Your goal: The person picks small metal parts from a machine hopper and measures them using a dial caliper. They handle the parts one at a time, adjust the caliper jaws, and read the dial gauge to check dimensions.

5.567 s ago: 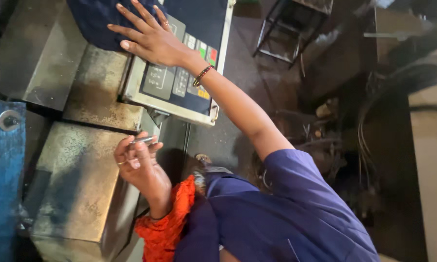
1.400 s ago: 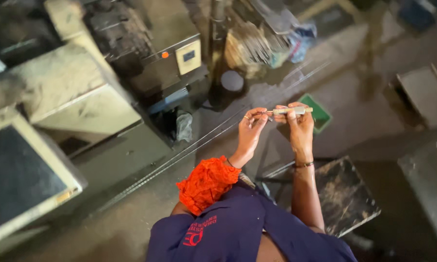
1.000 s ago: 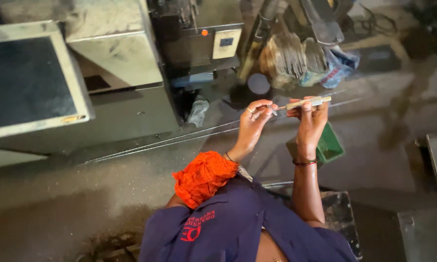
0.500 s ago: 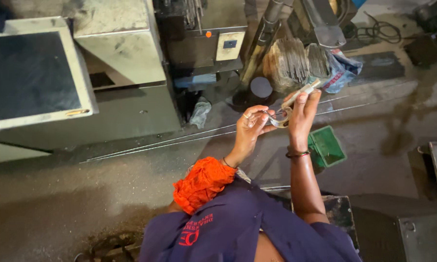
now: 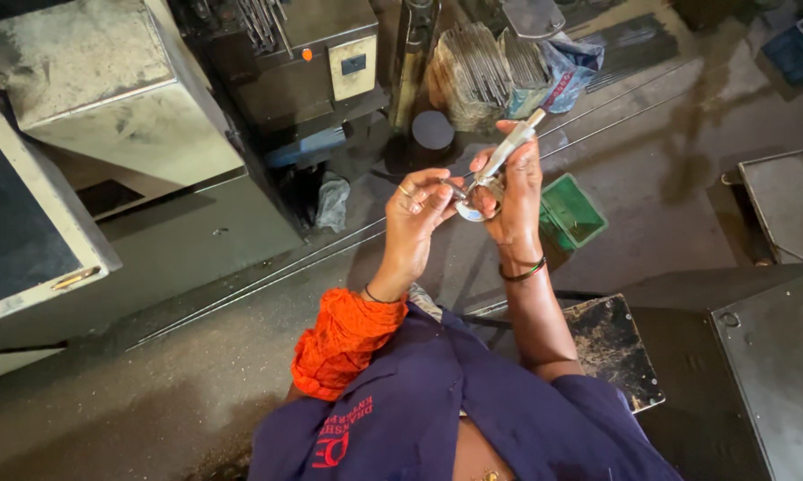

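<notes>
Micrometer (image 5: pixel 495 174): I see one, raised between my hands, its frame gripped in my right hand (image 5: pixel 513 196) while my left hand (image 5: pixel 419 209) pinches a small part at its anvil end, too small to identify. My worry is that part slipping from the fingertips onto the dark floor below, since only a light pinch holds it. One green tray (image 5: pixel 570 212) sits just beyond my right hand; two long rods (image 5: pixel 268 276) lie under my left wrist.

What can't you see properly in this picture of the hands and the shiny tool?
- Head view: the small part pinched by the left hand is too tiny to tell.
- The micrometer frame is partly hidden by the right hand.
- Its scale is too small.
- The grey cabinet is cut off left.
</notes>
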Demonstrator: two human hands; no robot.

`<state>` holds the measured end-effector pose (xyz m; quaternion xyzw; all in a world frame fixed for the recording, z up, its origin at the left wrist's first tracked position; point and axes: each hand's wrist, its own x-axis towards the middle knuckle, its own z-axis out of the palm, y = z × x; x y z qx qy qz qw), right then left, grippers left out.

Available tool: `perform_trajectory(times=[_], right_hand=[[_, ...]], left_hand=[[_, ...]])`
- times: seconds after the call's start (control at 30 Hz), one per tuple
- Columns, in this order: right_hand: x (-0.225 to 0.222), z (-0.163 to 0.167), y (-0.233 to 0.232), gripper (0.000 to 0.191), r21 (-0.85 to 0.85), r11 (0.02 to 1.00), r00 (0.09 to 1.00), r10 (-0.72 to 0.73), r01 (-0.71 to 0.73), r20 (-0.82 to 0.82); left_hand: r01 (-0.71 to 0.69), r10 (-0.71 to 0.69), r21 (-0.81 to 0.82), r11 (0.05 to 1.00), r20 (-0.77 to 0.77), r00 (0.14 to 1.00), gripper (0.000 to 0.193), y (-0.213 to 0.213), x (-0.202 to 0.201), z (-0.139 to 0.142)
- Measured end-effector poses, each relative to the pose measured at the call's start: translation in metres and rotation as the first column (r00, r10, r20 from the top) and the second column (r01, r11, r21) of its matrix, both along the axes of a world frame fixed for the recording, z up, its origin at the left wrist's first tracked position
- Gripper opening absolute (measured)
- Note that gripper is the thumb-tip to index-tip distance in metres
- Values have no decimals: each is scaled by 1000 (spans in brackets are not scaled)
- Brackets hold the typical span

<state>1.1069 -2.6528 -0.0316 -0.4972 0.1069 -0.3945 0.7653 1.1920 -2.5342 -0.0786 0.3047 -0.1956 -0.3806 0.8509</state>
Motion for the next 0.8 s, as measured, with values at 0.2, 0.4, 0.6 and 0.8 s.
perform_trajectory(times=[0.2,0.4,0.6,0.8], right_hand=[[2,8,7,51,57,998,1000,10,-10,6],[2,7,10,48,166,985,999,33,-36,18],[8,3,15,29,118,993,999,-7,12,-39],[11,4,17,41,242,964,994,105,-108,25]], left_hand=[[0,0,20,1000,11,1000,29,0,-2,0],[-27,27,28,999,17,1000,29,5,-4,-1],[-38,38,1,999,0,999,31,8,-2,-4],[-67,67,28,997,-5,998,31,10,0,-9]])
